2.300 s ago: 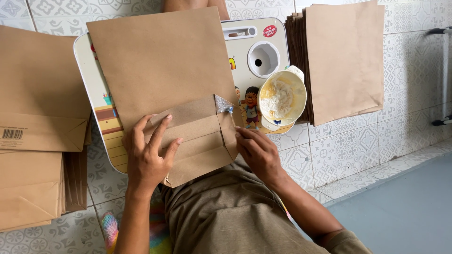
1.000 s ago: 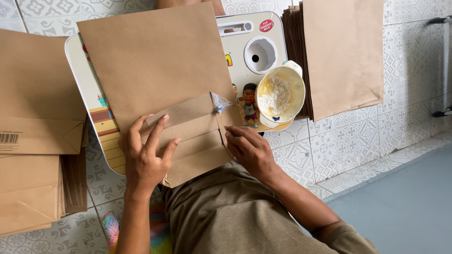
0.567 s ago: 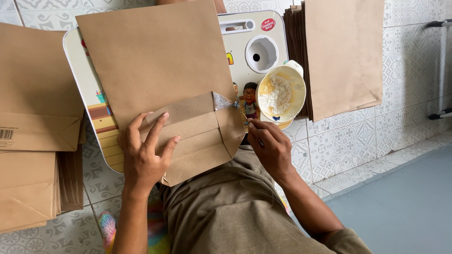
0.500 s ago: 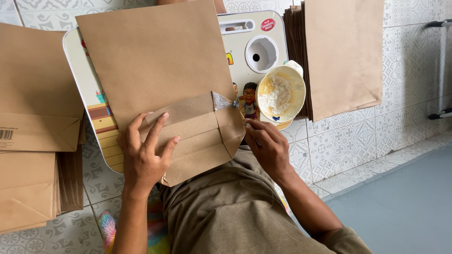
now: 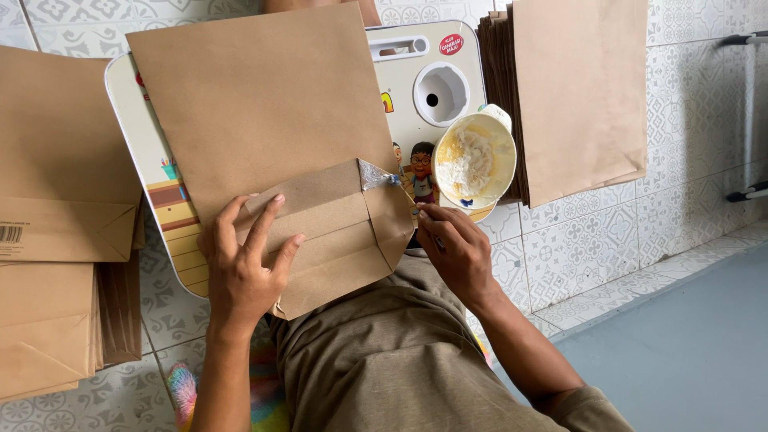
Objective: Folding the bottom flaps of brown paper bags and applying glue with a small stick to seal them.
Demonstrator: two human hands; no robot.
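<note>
Bag bottom [image 5: 336, 240] mostly folded under spread left hand [image 5: 244, 272]; glue-wet corner flap [image 5: 374, 174] still open, right hand [image 5: 456, 252] pinching brush [image 5: 404, 192].

My left hand [image 5: 244, 268] lies flat at lower left of centre, fingers spread and pointing up. My right hand [image 5: 456, 252] sits curled at centre, fingertips pinched together.

One head-worn camera looks almost straight down, fairly close, over the lap tray [image 5: 448, 48] and tiled floor [image 5: 576, 264].
</note>
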